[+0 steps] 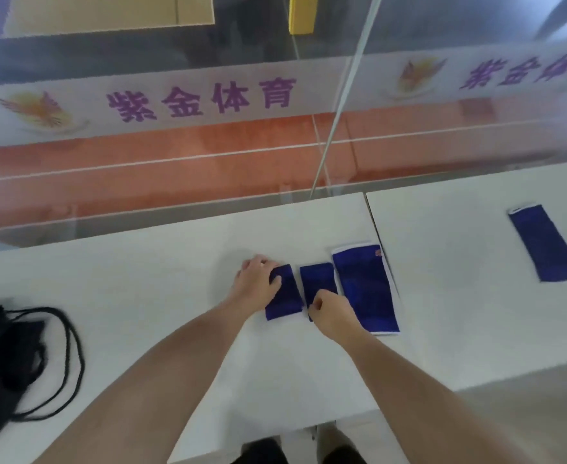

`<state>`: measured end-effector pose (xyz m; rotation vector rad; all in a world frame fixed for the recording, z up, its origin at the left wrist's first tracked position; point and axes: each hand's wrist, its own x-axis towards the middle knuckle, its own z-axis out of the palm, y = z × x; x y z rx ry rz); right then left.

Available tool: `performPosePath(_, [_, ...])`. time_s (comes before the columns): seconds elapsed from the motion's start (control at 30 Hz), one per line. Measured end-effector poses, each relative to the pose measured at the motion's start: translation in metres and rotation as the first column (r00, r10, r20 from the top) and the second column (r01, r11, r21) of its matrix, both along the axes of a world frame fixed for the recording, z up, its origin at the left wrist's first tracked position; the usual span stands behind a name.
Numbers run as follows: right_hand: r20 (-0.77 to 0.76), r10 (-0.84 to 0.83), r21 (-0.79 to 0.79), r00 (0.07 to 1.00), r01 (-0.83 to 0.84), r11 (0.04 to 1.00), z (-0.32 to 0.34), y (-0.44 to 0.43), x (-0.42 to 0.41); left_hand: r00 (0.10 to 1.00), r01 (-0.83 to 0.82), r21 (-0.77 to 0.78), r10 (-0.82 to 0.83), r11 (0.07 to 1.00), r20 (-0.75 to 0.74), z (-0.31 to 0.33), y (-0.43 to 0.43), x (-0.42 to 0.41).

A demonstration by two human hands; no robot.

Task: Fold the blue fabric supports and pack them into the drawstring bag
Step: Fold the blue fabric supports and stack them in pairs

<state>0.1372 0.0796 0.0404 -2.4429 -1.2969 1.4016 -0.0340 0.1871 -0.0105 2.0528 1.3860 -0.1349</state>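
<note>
Two small blue fabric supports lie side by side on the white table. My left hand (258, 276) rests on the far end of the left small support (285, 303), fingers curled over its top edge. My right hand (330, 311) pinches the near end of the right small support (317, 279). A larger blue support (365, 289) with white trim lies flat just right of them. Another blue support (545, 242) lies flat at the far right. The black drawstring bag (4, 356) sits crumpled at the table's left edge, its cords looped beside it.
The surface is two white tables (141, 296) with a seam (375, 229) between them. A glass partition (208, 102) with purple lettering stands along the far edge. The near table edge drops to the floor at lower right.
</note>
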Motion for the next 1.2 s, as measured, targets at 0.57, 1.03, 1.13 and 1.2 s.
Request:
performPosePath(0.57, [0.135,-0.125,-0.043,0.983,0.132,0.990,0.001,-0.009,-0.007,0.845,0.529,0.268,-0.469,0.805,-0.257,-0.020,-0.037,-0.024])
performPosePath(1.03, [0.229,-0.194,0.077,0.954,0.181,0.981,0.072,-0.043,0.082,0.655,0.756,0.274,-0.683,0.595,-0.324,0.078,-0.053,0.108])
performPosePath(1.13, [0.225,-0.237,0.094,0.945,0.221,0.971,0.081,-0.078,0.127,0.574,0.815,0.197,-0.711,0.545,-0.405,0.093,-0.081,0.159])
performPosePath(1.2, [0.213,-0.280,0.119,0.936,0.260,0.958,0.085,-0.108,0.164,0.510,0.853,0.150,-0.738,0.500,-0.442,0.109,-0.103,0.197])
